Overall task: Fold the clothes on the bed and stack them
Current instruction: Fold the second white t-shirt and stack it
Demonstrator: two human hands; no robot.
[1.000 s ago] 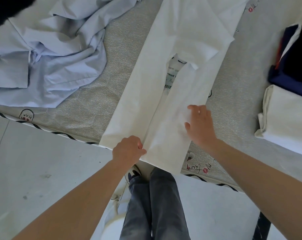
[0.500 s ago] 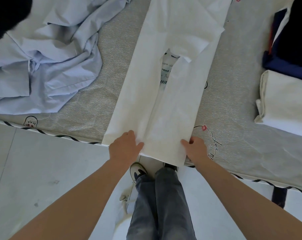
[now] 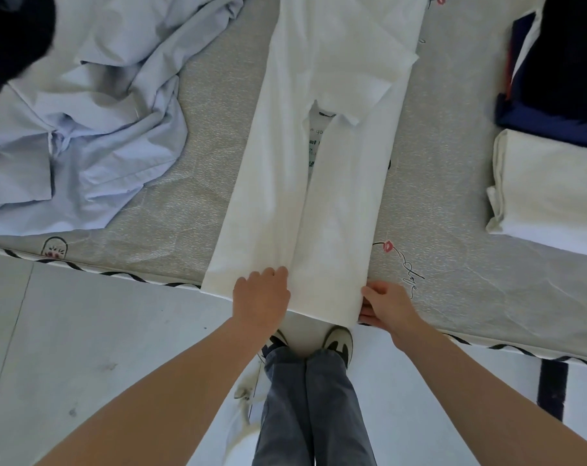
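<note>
At the near edge of the bed (image 3: 453, 203) I have the white garment (image 3: 319, 163) laid out lengthwise, its two sides already turned in so they meet along the middle and make one long narrow strip. Its lower end hangs just over the mattress edge, right in front of my legs. That puts me, as I judge it, midway through this piece: the sides are in, and the fold end over end is not yet made.

Off to my right lies a folded white piece (image 3: 547, 190) with a dark navy piece (image 3: 554, 79) just behind it, touching or nearly so; I take these for the finished ones, the start of the stack. To my left a pale blue shirt (image 3: 90, 122) lies rumpled and unfolded on the bed, well apart from the strip, so at least that one is left after this.

My left hand (image 3: 261, 297) sits on the strip's bottom edge near its middle seam, knuckles up, fingers curled down onto the cloth; its grip looks clamped on the hem, though the fingertips are hidden under the hand. My right hand (image 3: 386, 304) is at the strip's right bottom corner, thumb and fingers pinching the edge of the fabric. Both forearms reach straight forward from me, roughly parallel, with the wrists low at the bed's edge.
</note>
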